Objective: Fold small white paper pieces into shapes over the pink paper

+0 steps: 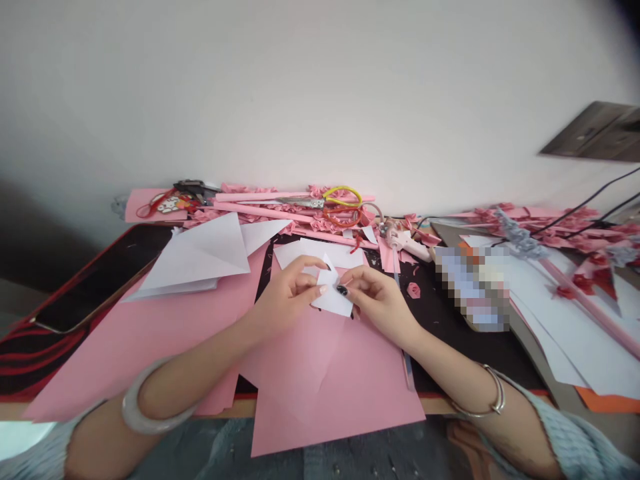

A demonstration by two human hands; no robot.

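Between my two hands is a small piece of folded white paper (334,301), with one narrow point sticking up at its top. My left hand (295,290) pinches its left side between thumb and fingers. On the right, my right hand (375,297) grips the other edge, the thumb pressed on the front. The fingers behind the paper are partly hidden. Below the hands lies a large pink paper sheet (335,393), overhanging the front edge of the table. White paper (345,253) lies just behind my hands.
Scissors (343,197) rest on rolled pink paper and paper flowers along the wall. A phone (100,280) and folded white sheets (200,257) lie to the left. A pink glue gun (405,241) is behind my right hand; white sheets (560,333) lie farther right.
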